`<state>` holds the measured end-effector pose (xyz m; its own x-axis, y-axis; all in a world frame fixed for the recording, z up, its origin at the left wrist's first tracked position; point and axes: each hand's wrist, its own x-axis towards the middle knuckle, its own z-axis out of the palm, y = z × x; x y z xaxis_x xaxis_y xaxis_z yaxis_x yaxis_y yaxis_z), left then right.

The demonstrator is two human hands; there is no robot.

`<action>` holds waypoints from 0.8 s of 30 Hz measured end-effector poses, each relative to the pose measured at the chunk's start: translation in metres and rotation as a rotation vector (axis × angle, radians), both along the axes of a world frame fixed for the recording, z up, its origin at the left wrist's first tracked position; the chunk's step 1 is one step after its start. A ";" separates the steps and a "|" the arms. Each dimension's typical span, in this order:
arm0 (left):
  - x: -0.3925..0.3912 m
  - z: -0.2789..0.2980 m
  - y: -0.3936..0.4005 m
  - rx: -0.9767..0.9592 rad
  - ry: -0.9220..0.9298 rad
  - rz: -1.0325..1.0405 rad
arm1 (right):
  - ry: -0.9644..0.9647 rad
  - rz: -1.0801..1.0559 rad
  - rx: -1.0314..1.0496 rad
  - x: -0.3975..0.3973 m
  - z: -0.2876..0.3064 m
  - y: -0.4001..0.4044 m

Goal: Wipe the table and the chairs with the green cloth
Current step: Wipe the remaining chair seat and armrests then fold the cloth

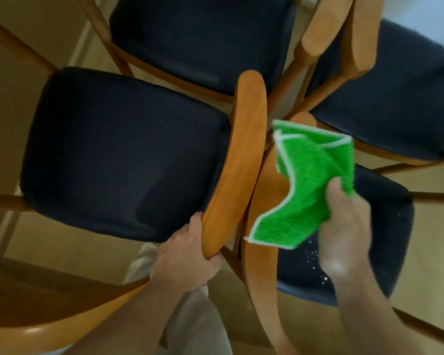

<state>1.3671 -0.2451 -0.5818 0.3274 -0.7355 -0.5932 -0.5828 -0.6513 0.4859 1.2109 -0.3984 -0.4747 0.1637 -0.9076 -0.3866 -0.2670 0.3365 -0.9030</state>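
Observation:
I look straight down on several wooden chairs with dark blue seats, set back to back. My left hand [187, 254] grips the near end of the curved wooden backrest [239, 155] of the left chair [123, 155]. My right hand [344, 226] holds the green cloth [305, 185], a fluffy square with a white hem, which hangs loosely folded above the backrest of the near right chair [385, 226]. White crumbs lie scattered on that chair's seat, just below the cloth. No table is in view.
Another chair [203, 34] stands at the top centre and one [395, 93] at the top right, their backrests meeting in the middle. A further wooden chair back [62, 321] curves along the bottom left. Beige floor shows between the chair legs. My light trousers are below.

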 end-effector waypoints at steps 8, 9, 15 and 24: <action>-0.002 -0.003 0.003 -0.010 -0.021 0.002 | 0.175 0.111 0.225 -0.024 0.011 0.003; -0.002 -0.004 0.003 -0.018 -0.023 0.000 | 0.328 0.260 0.191 -0.013 -0.006 0.010; -0.001 -0.002 0.004 -0.051 -0.056 -0.032 | 0.904 0.494 -0.168 0.041 -0.083 0.015; -0.002 -0.005 0.005 -0.047 -0.075 -0.027 | 0.970 0.484 -0.385 0.078 -0.098 -0.082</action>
<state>1.3648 -0.2400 -0.5866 0.3497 -0.7711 -0.5321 -0.6358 -0.6125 0.4698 1.2887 -0.4803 -0.5723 0.3127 -0.9161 -0.2511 -0.9320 -0.2448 -0.2674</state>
